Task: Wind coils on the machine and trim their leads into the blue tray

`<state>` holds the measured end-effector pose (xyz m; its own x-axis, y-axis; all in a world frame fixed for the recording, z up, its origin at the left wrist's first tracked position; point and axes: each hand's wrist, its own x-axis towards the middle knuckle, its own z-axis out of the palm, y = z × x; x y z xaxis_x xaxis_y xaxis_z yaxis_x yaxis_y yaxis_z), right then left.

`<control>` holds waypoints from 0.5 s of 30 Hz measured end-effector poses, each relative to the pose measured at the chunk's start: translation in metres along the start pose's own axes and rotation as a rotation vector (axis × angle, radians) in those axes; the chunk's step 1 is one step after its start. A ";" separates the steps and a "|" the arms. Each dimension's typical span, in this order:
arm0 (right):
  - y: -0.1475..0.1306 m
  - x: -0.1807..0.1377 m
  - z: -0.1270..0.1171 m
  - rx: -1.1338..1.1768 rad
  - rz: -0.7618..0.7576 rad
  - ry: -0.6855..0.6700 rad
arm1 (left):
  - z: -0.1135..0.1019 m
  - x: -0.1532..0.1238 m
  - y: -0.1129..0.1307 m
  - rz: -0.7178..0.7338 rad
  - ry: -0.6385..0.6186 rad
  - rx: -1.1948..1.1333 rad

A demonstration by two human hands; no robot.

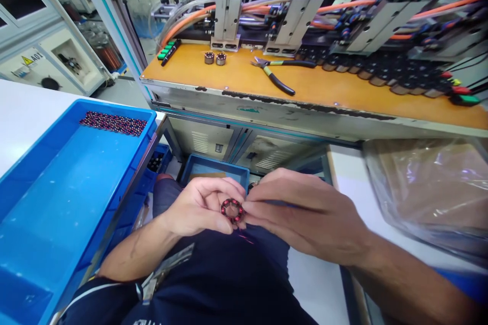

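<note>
A small ring-shaped motor stator (232,210) with red-pink windings is held in front of my body, its round opening facing up towards me. My left hand (204,205) grips it between thumb and curled fingers from the left. At its right edge, the thumb and fingertips of my right hand (305,213) are pinched together and touch the ring. Thin pink wire ends (245,236) hang out below it. Whether the right fingertips hold the rim itself or a wire on it is too small to see.
A blue tray (46,188) at left contains rows of similar stators (112,123). On the orange bench (183,73) are cutting pliers (280,73), two metal rings (215,58), and several dark parts below machine columns. A plastic-wrapped box (427,188) stands right; a blue bin (213,162) sits below.
</note>
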<state>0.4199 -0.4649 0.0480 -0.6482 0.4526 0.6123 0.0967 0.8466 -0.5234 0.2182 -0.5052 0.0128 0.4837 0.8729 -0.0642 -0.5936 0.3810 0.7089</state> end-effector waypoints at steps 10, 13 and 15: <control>-0.006 -0.007 0.013 -0.073 0.094 0.131 | -0.006 0.002 0.000 0.257 0.036 0.355; -0.006 -0.011 0.024 -0.030 0.154 0.216 | -0.006 0.002 -0.001 0.337 0.059 0.434; -0.004 -0.012 0.030 -0.062 0.136 0.262 | -0.007 0.001 -0.001 0.315 0.067 0.440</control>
<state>0.4053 -0.4825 0.0252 -0.4097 0.6133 0.6753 0.2206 0.7849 -0.5790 0.2144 -0.5023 0.0071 0.2752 0.9473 0.1641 -0.3708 -0.0529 0.9272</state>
